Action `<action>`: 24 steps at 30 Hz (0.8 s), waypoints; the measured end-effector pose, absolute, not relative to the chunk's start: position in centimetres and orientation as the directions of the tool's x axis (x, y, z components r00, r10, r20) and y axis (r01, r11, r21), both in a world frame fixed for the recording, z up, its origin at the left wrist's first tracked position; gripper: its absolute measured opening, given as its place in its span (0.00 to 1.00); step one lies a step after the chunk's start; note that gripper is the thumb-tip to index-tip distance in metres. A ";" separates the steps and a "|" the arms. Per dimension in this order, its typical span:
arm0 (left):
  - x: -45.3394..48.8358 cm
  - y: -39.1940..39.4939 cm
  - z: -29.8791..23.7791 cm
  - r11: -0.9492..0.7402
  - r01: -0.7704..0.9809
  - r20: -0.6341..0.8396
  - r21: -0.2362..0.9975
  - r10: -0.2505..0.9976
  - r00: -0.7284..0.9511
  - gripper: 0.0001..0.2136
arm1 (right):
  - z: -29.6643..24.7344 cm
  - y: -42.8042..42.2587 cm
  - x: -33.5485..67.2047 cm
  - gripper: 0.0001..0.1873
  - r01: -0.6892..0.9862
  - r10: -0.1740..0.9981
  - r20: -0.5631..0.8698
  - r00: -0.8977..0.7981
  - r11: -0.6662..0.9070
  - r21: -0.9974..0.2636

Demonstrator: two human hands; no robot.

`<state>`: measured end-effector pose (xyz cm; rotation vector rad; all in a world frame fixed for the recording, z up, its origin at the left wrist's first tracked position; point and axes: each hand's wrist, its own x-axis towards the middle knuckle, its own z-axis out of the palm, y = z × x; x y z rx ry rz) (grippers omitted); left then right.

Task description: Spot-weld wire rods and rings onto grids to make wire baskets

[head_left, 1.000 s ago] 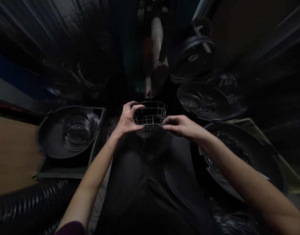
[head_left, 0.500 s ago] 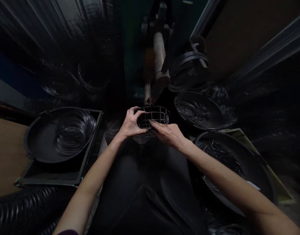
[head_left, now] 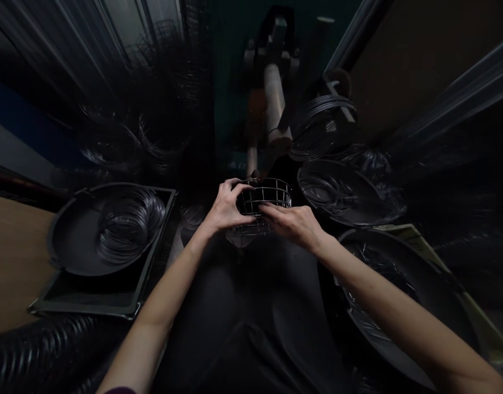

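Observation:
A round wire basket (head_left: 278, 191) made of thin metal rods is between my hands, just below the tip of a machine's lower rod (head_left: 252, 158). My left hand (head_left: 227, 207) curls round its left side, thumb below and fingers over the upper rim. From the right, my right hand (head_left: 294, 223) reaches in with its fingertips on the near side of the wires. Whether the basket touches the machine tip cannot be made out in the dark.
On the left, a black basin (head_left: 76, 241) with a bundle of wire rings (head_left: 126, 230) rests on a crate (head_left: 87, 306). On the right stand a basin of rings (head_left: 366, 205) and a larger basin of short metal rods (head_left: 435, 290). A thick metal arm (head_left: 276, 98) juts out above.
The whole view has shifted, so most things appear slightly farther right and lower. Both hands keep nearly the same hold on the wire basket.

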<state>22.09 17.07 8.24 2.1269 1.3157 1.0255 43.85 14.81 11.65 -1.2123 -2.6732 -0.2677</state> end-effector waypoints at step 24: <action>21.7 19.9 9.7 -0.419 0.603 0.279 0.679 0.907 0.316 0.31 | 11.9 16.1 43.6 0.18 0.817 0.780 0.269 -0.565 0.575 0.048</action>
